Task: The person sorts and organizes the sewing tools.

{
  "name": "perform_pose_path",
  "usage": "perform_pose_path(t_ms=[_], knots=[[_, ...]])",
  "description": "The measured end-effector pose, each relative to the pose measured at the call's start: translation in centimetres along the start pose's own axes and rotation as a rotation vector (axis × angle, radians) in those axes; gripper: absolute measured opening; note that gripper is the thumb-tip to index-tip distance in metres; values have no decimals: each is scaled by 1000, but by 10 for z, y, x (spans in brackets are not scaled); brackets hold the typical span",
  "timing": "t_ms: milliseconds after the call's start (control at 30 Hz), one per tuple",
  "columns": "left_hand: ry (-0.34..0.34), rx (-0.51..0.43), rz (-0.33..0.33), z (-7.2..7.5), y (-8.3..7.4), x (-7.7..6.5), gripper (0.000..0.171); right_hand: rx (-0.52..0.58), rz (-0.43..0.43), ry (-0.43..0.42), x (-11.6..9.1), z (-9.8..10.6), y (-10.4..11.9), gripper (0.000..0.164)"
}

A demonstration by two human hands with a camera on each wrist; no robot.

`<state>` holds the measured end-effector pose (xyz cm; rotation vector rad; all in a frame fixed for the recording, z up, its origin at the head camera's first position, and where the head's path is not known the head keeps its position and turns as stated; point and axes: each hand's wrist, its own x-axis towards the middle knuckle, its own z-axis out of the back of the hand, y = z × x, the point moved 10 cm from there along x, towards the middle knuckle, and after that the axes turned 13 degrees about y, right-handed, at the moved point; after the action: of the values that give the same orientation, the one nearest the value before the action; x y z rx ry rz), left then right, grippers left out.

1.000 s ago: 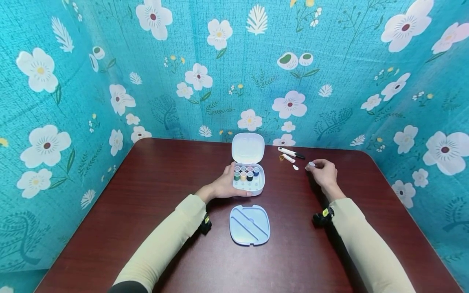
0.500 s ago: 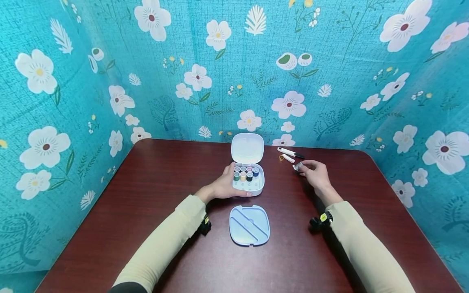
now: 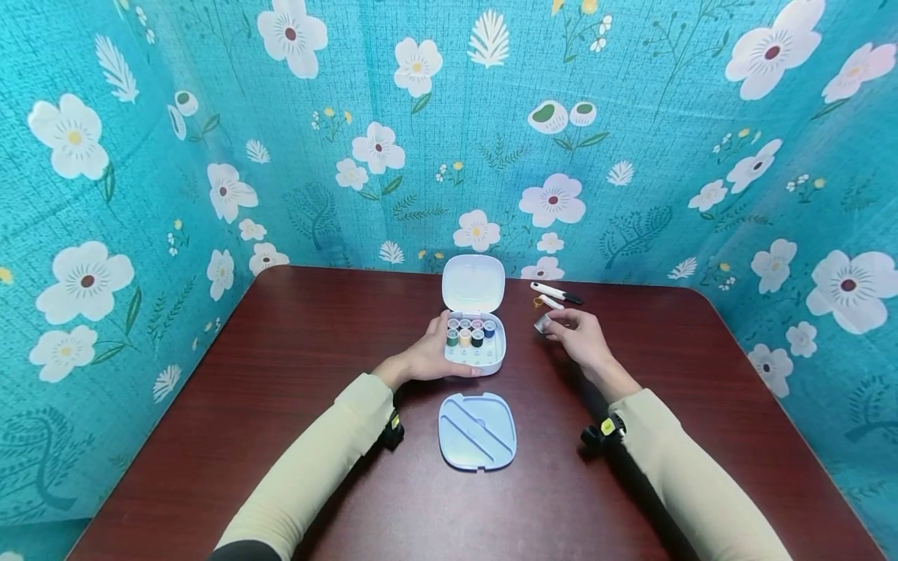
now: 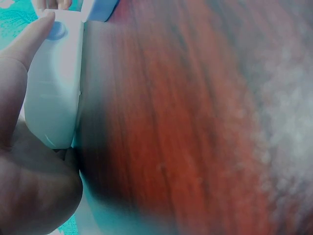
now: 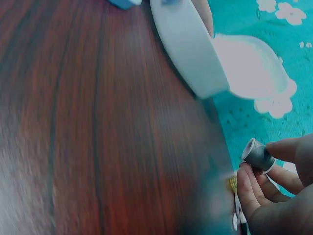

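Note:
A white sewing box (image 3: pixel 496 357) stands on the table with its lid (image 3: pixel 474 284) raised. Inside sit several thread spools (image 3: pixel 465 337) of various colours, in two rows at the back, with bare pegs in front. My left hand (image 3: pixel 424 354) grips the box at its left side, its thumb along the front wall, as the left wrist view shows too. To the right of the box, my right hand (image 3: pixel 581 336) pinches a grey thread spool (image 5: pixel 259 155) between thumb and fingers, held above the table and tilted.
A light blue tray (image 3: pixel 478 432) with slanted ridges lies in front of the box. Back right are a white-and-black pen-like tool (image 3: pixel 556 293) and a small white item with a gold-coloured loop (image 3: pixel 539 302). A floral curtain (image 3: pixel 316 156) hangs behind the table.
My right hand has moved left toward the box with the grey spool. The small white piece near the tools is now out of sight near that hand. My left hand stays on the box.

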<state>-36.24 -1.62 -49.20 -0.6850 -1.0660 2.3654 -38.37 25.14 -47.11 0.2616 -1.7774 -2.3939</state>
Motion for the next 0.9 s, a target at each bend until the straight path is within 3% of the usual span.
perform_pose_path(t_ms=[567, 900], knots=[[3, -6, -8, 0, 0, 1, 135, -99, 25, 95, -2, -42, 32, 28], [1, -3, -20, 1, 0, 2, 132, -211, 127, 128, 3, -65, 48, 22]])
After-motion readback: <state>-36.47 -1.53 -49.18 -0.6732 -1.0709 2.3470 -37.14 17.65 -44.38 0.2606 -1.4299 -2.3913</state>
